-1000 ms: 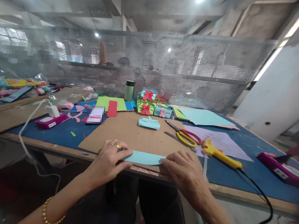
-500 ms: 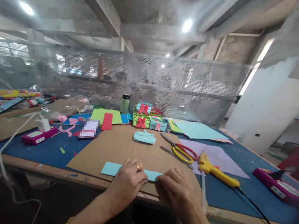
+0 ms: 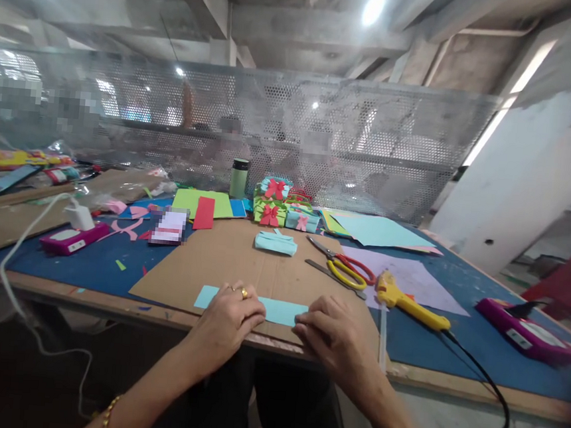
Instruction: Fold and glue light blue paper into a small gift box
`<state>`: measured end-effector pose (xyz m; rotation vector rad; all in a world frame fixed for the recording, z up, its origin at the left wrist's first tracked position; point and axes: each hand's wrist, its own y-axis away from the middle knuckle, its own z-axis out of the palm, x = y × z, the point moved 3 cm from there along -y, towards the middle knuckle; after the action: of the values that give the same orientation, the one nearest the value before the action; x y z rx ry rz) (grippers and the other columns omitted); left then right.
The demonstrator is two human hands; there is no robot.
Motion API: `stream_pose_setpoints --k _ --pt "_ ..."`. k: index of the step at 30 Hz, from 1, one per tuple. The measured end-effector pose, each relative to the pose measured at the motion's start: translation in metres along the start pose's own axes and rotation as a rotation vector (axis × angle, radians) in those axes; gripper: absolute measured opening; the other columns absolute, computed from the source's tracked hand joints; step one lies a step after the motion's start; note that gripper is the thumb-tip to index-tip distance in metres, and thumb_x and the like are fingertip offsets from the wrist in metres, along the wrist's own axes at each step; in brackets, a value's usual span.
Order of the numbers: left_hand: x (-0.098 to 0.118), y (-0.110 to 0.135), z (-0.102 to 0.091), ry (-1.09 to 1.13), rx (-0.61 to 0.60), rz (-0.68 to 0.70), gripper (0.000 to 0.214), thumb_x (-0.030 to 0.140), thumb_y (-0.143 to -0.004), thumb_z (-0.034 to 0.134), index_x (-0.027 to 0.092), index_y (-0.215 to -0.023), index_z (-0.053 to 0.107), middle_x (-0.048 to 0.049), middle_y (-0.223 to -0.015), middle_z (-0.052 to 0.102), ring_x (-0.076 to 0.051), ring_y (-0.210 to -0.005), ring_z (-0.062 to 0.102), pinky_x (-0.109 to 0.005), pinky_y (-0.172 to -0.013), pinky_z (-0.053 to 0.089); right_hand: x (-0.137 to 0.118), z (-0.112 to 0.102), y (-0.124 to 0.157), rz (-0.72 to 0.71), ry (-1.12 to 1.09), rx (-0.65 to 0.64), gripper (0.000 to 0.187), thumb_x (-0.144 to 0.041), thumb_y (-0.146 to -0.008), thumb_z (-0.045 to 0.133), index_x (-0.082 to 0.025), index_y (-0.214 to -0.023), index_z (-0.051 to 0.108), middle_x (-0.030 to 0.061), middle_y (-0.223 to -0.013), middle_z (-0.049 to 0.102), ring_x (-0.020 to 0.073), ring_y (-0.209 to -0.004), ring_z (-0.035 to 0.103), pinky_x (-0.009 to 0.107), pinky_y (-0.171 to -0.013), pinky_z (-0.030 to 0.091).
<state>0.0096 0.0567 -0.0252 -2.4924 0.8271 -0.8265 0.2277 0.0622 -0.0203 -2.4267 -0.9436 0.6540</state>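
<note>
Light-blue paper strip point(image 3: 277, 310), long, narrow and flat, lay across the near part of a brown cardboard sheet point(image 3: 241, 263), close to the front edge of the blue-topped work table point(image 3: 459, 336). Its left end stuck out past the left hand point(image 3: 226, 319), a short bare stretch showed between the two hands, and its right end was hidden under the right hand point(image 3: 337, 335). The left hand rested palm down on the strip, fingers point(image 3: 250, 307) close together and curled, pressing the paper onto the cardboard; a gold ring showed on one finger. The right hand also lay palm down, its fingertips point(image 3: 306, 319) bent onto the strip's right end; whether they pinched the paper or only pressed it I could not tell. Bare cardboard lay open behind the strip and to its left, while the table edge ran just in front of both hands. Farther back sat a small folded light-blue paper piece point(image 3: 275, 242), with red-and-yellow-handled scissors point(image 3: 348, 267) to its right and a yellow glue gun point(image 3: 408, 301) with a black cord near the right hand. Beyond these stood green and blue paper boxes with red bows point(image 3: 279, 203), a green cylindrical bottle point(image 3: 238, 178), coloured paper sheets point(image 3: 384, 232) and a perforated metal screen point(image 3: 322, 137)
</note>
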Motion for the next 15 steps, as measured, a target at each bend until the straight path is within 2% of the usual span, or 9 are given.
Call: stream_pose_setpoints --k 5,8,10,13,15 --pt "0.002 -0.004 0.001 -0.019 -0.037 -0.03 0.017 0.016 -0.097 0.051 0.018 -0.085 0.062 -0.0025 -0.089 0.06 -0.02 -0.089 0.052 -0.035 -0.079 0.036 0.001 0.001 -0.003 0.035 0.025 -0.052 0.017 -0.019 -0.097 0.057 -0.02 -0.085 0.068 0.0042 -0.083 0.062 0.0193 -0.08 0.054 0.033 -0.071 0.038" --pt "0.002 -0.009 0.002 -0.058 -0.072 -0.062 0.019 0.015 -0.098 0.047 0.018 -0.083 0.06 -0.004 -0.09 0.059 -0.021 -0.089 0.052 -0.034 -0.078 0.037 -0.003 0.001 -0.006 0.053 0.031 -0.078 0.004 -0.023 -0.092 0.066 -0.02 -0.091 0.067 0.0054 -0.089 0.063 0.0206 -0.084 0.055 0.032 -0.071 0.04" --pt "0.002 -0.012 0.002 -0.089 -0.098 -0.08 0.02 0.015 -0.098 0.046 0.017 -0.083 0.059 -0.0048 -0.09 0.059 -0.021 -0.088 0.053 -0.034 -0.077 0.037 -0.006 0.001 -0.007 0.034 0.035 -0.093 0.004 -0.022 -0.093 0.065 -0.02 -0.095 0.068 0.006 -0.092 0.063 0.02 -0.083 0.055 0.031 -0.071 0.04" --pt "0.002 -0.017 0.003 -0.133 -0.144 -0.101 0.021 0.014 -0.098 0.044 0.017 -0.083 0.058 -0.0053 -0.09 0.061 -0.021 -0.085 0.054 -0.034 -0.076 0.037 -0.008 0.002 -0.009 -0.021 0.07 -0.081 0.022 -0.019 -0.1 0.049 -0.019 -0.089 0.069 0.0062 -0.087 0.061 0.0185 -0.079 0.054 0.031 -0.07 0.039" --pt "0.003 -0.02 0.003 -0.164 -0.172 -0.113 0.021 0.014 -0.098 0.043 0.018 -0.083 0.058 -0.0054 -0.089 0.061 -0.021 -0.084 0.054 -0.034 -0.075 0.037 -0.004 0.003 -0.01 -0.016 0.067 -0.075 0.029 -0.021 -0.102 0.046 -0.018 -0.083 0.068 0.0061 -0.083 0.061 0.018 -0.078 0.053 0.031 -0.069 0.04"
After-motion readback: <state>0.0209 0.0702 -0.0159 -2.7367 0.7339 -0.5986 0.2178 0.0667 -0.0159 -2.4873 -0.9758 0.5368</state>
